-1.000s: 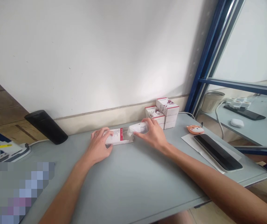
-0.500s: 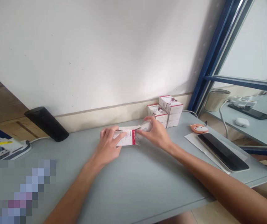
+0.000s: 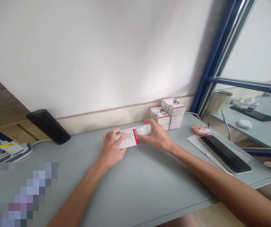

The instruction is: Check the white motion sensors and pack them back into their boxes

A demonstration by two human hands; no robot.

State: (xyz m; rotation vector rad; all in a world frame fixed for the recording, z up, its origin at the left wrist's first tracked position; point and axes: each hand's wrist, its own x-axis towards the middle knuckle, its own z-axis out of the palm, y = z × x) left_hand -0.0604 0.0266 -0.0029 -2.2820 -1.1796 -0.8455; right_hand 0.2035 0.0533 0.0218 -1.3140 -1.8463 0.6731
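Note:
My left hand (image 3: 113, 144) is closed around a small white carton (image 3: 128, 140) with a red band, on which "DETECTOR" is printed. The carton lies on its side, close to the grey tabletop (image 3: 135, 183). At its open right end is a white object in clear plastic wrap (image 3: 144, 129), partly inside the box. Thumb and fingers of my right hand (image 3: 157, 134) grip that wrapped object. Its full shape is hidden by the carton and my fingers.
Several similar cartons (image 3: 173, 107) are stacked against the wall behind my right hand. A phone (image 3: 225, 154) on white paper and an orange animal-faced case (image 3: 201, 130) lie to the right. At left are a black cylinder (image 3: 49, 126) and a power strip (image 3: 19, 154).
The wrapped object now shows more clearly, lined up with the carton's open end. The carton has tilted slightly, and my left hand has shifted a little to the right.

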